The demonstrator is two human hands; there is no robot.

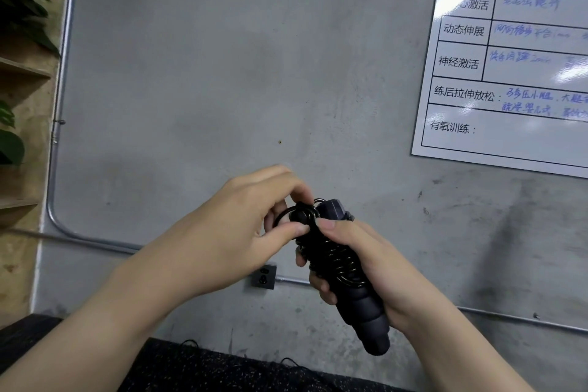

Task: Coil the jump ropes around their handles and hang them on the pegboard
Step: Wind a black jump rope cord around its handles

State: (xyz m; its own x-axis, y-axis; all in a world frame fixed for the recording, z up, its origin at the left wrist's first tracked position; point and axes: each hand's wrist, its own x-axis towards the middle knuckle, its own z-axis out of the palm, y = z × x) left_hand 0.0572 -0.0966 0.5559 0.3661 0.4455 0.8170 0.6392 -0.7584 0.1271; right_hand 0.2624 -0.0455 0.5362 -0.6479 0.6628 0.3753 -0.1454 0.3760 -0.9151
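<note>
A black jump rope [342, 264] is wound in tight coils around its black handles [366, 318], held tilted in front of a grey wall. My right hand [366, 261] grips the handles around the middle, thumb near the top. My left hand [254, 216] pinches the end loop of the rope at the handles' upper end, between thumb and fingers. No pegboard is in view.
A grey concrete wall [222, 73] fills the view. A whiteboard chart [509, 57] hangs at upper right. A wall socket [263, 277] and metal conduit [60, 105] run low and left. Wooden shelves with plants [19, 73] stand at far left. Dark speckled floor [206, 369] lies below.
</note>
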